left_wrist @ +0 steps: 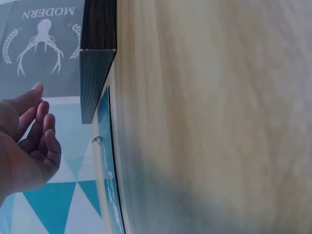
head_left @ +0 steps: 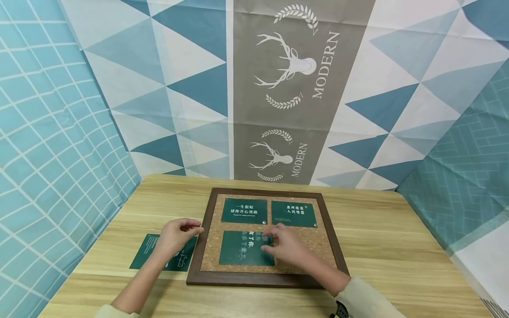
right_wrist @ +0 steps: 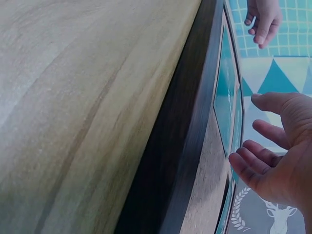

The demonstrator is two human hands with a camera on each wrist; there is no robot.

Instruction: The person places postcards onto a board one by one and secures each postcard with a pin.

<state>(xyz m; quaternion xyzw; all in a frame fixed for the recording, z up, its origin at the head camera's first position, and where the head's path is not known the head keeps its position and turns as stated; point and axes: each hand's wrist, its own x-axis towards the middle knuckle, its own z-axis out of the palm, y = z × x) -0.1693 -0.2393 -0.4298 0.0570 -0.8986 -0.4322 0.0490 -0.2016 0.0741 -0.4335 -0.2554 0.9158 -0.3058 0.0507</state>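
Note:
A brown-framed cork board [head_left: 326, 247] lies on the table. Two dark green cards with white lettering, an upper left card [head_left: 238, 219] and an upper right card [head_left: 282, 212], have small shiny pins at some corners. Below them on the cork is a third green card [head_left: 230, 251]. My right hand [head_left: 288, 245] hovers at its right side, thumb and fingers spread apart, holding nothing visible. Beside the frame's left edge, my left hand [head_left: 176, 236] pinches a tiny clear thing, seemingly a pushpin [left_wrist: 42, 94], between thumb and forefinger.
Left of the board, green cards [head_left: 139, 260] lie on the wooden table [head_left: 397, 265], partly hidden under my left forearm. Patterned cloth [head_left: 199, 88] hangs behind the table. A white surface [head_left: 483, 267] shows past the right edge.

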